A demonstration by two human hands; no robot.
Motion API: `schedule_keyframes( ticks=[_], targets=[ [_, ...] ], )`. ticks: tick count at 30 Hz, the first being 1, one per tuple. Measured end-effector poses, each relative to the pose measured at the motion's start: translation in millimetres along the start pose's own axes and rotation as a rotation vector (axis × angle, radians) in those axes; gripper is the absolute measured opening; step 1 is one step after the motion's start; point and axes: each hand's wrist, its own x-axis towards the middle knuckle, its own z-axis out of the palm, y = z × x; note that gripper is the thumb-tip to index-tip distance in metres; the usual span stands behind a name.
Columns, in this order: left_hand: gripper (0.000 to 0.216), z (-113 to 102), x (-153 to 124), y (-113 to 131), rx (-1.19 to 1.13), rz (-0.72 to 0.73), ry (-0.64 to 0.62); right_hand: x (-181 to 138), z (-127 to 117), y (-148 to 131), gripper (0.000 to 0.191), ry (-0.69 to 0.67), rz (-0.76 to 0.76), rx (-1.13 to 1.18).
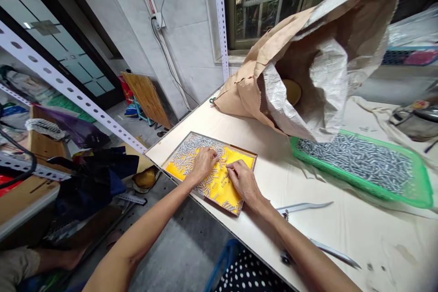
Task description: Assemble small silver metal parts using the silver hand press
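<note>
A shallow tray (251, 159) with a yellow lining lies at the table's near left edge. Small silver, screw-like metal pieces (186, 150) are heaped at its far left side and scattered over the yellow. My left hand (204, 163) is over the middle of the tray, its fingers curled together among the pieces; what they hold is hidden. On the tray's right part, my right hand (243, 180) has thumb and forefinger pinched close to several loose pieces. Whether one is between those fingertips is too small to make out.
A green plastic basket (362, 198) full of similar metal pieces stands at the right. Behind it, a large open paper sack (246, 86) lies on the table (273, 159). Scissors-like metal blades (335, 254) lie near my right forearm. A perforated metal post (221, 18) rises by the window.
</note>
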Motion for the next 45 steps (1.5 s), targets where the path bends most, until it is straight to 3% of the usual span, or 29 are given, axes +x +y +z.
schedule_keyframes(
  ticks=[7,13,18,23,28,33,40,42,45],
  targets=[
    [0.018,-2.5,0.8,1.1,-0.106,0.020,-0.048,0.4,0.4,0.1,0.017,0.001,0.008,0.002],
    [0.020,-21.6,-0.4,-2.4,0.078,-0.079,-0.068,0.6,-0.7,-0.6,0.019,0.018,0.007,0.032],
    [0.035,-19.8,14.2,5.8,0.142,0.010,0.001,-0.3,0.6,0.8,0.020,0.047,0.001,0.055],
    [0.027,-7.4,30.6,8.3,0.108,0.109,-0.060,-0.3,0.7,1.1,0.020,0.035,0.000,0.055],
    [0.015,-6.0,21.2,-0.7,0.045,0.150,-0.067,0.0,-0.3,-0.2,0.021,0.038,0.007,0.056],
    [0.016,-12.4,4.8,-12.5,-0.310,-0.108,-0.078,4.2,-5.4,-2.9,0.018,0.051,0.048,0.095],
    [0.031,-28.2,-14.4,-12.4,-1.177,-0.500,-0.328,17.0,-9.7,-0.7,0.019,0.061,0.245,0.228],
    [0.033,-32.0,-19.2,-5.0,-1.265,-0.554,-0.330,20.4,-6.6,-2.9,0.023,0.032,0.318,0.326],
    [0.025,-33.5,-25.9,10.7,-1.213,-0.541,-0.261,25.1,-1.4,-11.2,0.026,0.012,0.348,0.418]
  ],
)
